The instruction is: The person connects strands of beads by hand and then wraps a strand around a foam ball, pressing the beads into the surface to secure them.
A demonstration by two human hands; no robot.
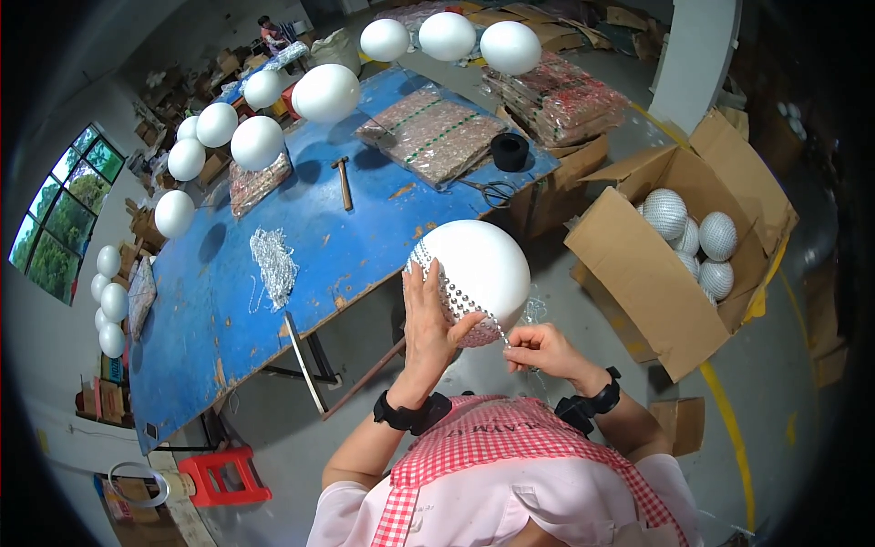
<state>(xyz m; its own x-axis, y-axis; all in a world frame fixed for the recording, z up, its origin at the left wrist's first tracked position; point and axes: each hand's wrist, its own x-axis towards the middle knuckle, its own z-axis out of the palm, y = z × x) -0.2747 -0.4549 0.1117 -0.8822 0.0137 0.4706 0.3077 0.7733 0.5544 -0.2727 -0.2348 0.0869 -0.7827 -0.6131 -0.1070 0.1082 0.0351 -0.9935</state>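
Note:
A large white ball (488, 260) is in front of me, past the table's near edge. Rows of silver beads (462, 301) wrap its lower left part, and its upper right surface is bare white. My left hand (427, 319) holds the ball from the left, fingers stretched up its side and thumb lying across the bead rows. Close to the ball's lower right, my right hand (542, 351) pinches the end of a bead string (504, 337) that runs to the ball. What supports the ball underneath is hidden.
A blue table (337, 246) carries a hammer (343, 184), a bundle of silver strands (272, 266), scissors (492, 192) and a black roll (509, 152). Several white balls (257, 143) hang over and around it. An open carton (638, 264) of silver-covered balls stands right; a red stool (225, 476) lower left.

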